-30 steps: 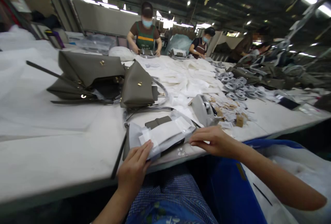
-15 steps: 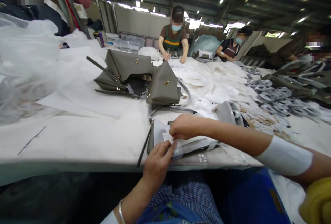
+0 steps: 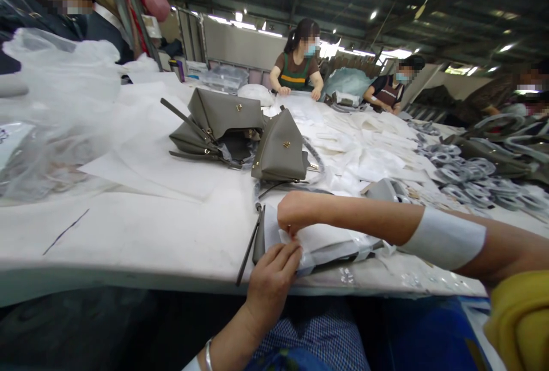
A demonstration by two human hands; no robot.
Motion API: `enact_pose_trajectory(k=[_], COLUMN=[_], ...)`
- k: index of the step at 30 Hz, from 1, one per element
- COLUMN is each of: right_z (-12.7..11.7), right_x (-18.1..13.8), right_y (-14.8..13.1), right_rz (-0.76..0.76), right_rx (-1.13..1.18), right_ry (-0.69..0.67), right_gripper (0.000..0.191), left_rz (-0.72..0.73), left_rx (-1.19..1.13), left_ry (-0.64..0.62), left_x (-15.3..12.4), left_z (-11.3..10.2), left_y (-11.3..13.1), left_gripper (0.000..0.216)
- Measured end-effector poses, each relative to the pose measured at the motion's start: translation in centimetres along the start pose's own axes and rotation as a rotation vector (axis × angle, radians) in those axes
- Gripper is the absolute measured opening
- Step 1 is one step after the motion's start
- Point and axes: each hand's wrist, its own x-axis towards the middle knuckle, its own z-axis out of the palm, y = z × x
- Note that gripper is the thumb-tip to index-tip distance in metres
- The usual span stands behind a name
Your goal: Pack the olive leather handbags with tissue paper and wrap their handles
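Observation:
A grey-green handbag [image 3: 259,239] lies flat at the table's front edge, largely covered by white wrapping [image 3: 330,236] that looks like paper and clear plastic. My left hand [image 3: 274,271] rests at its near edge, fingers pressed together on the wrapping. Just above it, my right hand [image 3: 295,211] is closed in a pinch at the same spot, its fingertips partly hidden. Past the bag's left end sticks a dark strap [image 3: 249,250]. Behind my hands stand two grey-green pieces with gold fittings, an open handbag [image 3: 225,111] and a smaller upright one [image 3: 281,145].
White sheets [image 3: 369,148] spread over the table [image 3: 150,239]. Clear plastic [image 3: 72,91] is heaped at left. Wrapped grey handles [image 3: 463,165] pile up at right. A co-worker [image 3: 295,71] handles a sheet across the table; another person [image 3: 388,88] works farther right.
The view has shifted, so the table items appear slightly lower and farther right. Both my hands stay at the wrapping. The co-worker opposite has raised their head and now holds a sheet.

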Motion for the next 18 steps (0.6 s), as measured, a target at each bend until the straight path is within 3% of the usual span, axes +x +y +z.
enact_pose_trajectory(k=[4,8,18], right_z=[0.2,1.1,4.1], right_x=[0.2,0.8,2.8], right_y=[0.5,2.2,6.1], right_rz=[0.008,0.035,0.088], right_rx=[-0.014,0.046,0.465], right_ry=[0.086,0.131,0.061], right_gripper=[0.017,0.037,0.054], left_rz=[-0.004,0.000,-0.025], left_rx=[-0.046,-0.039,-0.057], left_ry=[0.015,0.051,0.064], left_x=[-0.1,0.0,0.0], left_z=[0.2,0.2,0.0], left_y=[-0.1,0.1,0.3], left_gripper=[0.041,0.042,0.069])
